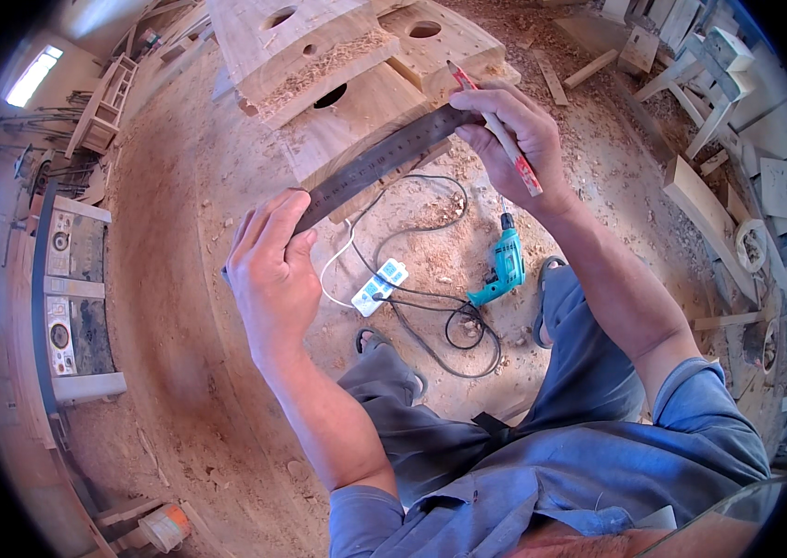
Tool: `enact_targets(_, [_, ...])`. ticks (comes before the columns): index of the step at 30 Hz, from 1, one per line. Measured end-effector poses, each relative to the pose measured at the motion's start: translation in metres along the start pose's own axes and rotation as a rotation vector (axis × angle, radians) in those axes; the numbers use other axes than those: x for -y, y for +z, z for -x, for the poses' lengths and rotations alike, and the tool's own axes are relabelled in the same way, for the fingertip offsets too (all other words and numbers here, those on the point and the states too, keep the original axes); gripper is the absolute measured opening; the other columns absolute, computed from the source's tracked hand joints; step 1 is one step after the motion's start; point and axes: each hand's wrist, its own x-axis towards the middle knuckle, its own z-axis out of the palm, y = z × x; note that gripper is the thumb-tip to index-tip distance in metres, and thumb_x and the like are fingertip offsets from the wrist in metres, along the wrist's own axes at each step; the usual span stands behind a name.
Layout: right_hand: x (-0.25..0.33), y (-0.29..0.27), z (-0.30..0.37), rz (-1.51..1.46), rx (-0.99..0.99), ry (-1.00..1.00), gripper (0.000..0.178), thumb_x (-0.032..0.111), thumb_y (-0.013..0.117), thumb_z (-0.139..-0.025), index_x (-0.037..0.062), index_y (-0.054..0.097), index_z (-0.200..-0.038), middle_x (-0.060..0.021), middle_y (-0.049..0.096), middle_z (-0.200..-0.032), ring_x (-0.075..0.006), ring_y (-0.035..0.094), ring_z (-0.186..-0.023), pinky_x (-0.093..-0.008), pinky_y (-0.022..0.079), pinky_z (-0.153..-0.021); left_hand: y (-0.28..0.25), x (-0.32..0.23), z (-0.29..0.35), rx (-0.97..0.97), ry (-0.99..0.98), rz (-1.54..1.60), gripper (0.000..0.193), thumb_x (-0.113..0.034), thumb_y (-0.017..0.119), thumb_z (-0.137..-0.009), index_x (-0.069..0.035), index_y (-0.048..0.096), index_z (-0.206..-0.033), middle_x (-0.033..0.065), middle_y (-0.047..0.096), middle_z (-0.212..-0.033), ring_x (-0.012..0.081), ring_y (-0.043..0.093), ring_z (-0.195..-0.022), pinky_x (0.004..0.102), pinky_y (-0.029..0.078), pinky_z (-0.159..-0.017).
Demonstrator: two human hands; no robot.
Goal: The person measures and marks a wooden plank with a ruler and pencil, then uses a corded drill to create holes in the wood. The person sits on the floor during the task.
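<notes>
A dark metal ruler (379, 160) spans the gap between my two hands, slanting up to the right in front of a stack of pale wooden boards (319, 130). My left hand (268, 242) is closed around its lower end. The other end is pinched by my right hand (516, 139), which also carries a red-and-white pencil (509, 149) across its fingers, its tip pointing up and away. Holes are cut through the boards, and shavings lie on one of them. Whether the ruler touches the wood I cannot tell.
Below the boards, a teal power drill (503, 265) lies on the dusty floor beside a white power strip (380, 286) and a looped black cable (468, 325). Wood offcuts and a stool (714, 84) crowd the right. A bucket (165, 527) stands at the lower left.
</notes>
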Motion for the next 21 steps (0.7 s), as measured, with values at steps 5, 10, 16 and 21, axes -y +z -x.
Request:
enact_targets(5, [0.0008, 0.0010, -0.0013, -0.005, -0.008, -0.012, 0.037, -0.013, 0.070, -0.081, 0.0046, 0.071, -0.113, -0.0113, 0.069, -0.103, -0.0240, 0.070, -0.090, -0.0314, 0.056, -0.080, -0.0012, 0.0009, 0.0003, -0.003, 0.002, 0.023, 0.038, 0.013, 0.069, -0.075, -0.001, 0.070, -0.110, 0.0125, 0.074, -0.112, 0.0335, 0.069, -0.104, 0.0418, 0.055, -0.090])
enact_targets(10, [-0.0005, 0.0021, -0.0011, -0.010, 0.004, -0.006, 0.037, -0.013, 0.070, -0.081, 0.0043, 0.071, -0.113, -0.0114, 0.069, -0.103, -0.0239, 0.070, -0.090, -0.0315, 0.056, -0.080, -0.0022, 0.0014, 0.0004, -0.009, 0.009, 0.030, 0.037, 0.013, 0.069, -0.076, -0.001, 0.071, -0.110, 0.0130, 0.074, -0.112, 0.0333, 0.069, -0.103, 0.0411, 0.055, -0.088])
enact_targets(16, [0.0005, 0.0018, -0.0013, 0.003, 0.001, -0.012, 0.037, -0.014, 0.069, -0.081, 0.0042, 0.071, -0.113, -0.0116, 0.069, -0.103, -0.0234, 0.070, -0.090, -0.0314, 0.056, -0.080, -0.0049, 0.0028, 0.0014, 0.023, -0.023, 0.032, 0.041, 0.014, 0.068, -0.078, 0.000, 0.071, -0.117, 0.0146, 0.074, -0.115, 0.0290, 0.070, -0.106, 0.0374, 0.055, -0.092])
enact_targets(21, [-0.0011, 0.0022, -0.0009, -0.009, 0.002, -0.011, 0.038, -0.014, 0.069, -0.080, 0.0041, 0.071, -0.113, -0.0116, 0.070, -0.103, -0.0232, 0.070, -0.090, -0.0312, 0.057, -0.080, -0.0029, 0.0006, 0.0022, -0.003, -0.073, 0.060, 0.048, 0.012, 0.069, -0.077, -0.004, 0.069, -0.122, 0.0119, 0.075, -0.110, 0.0316, 0.070, -0.102, 0.0405, 0.055, -0.088])
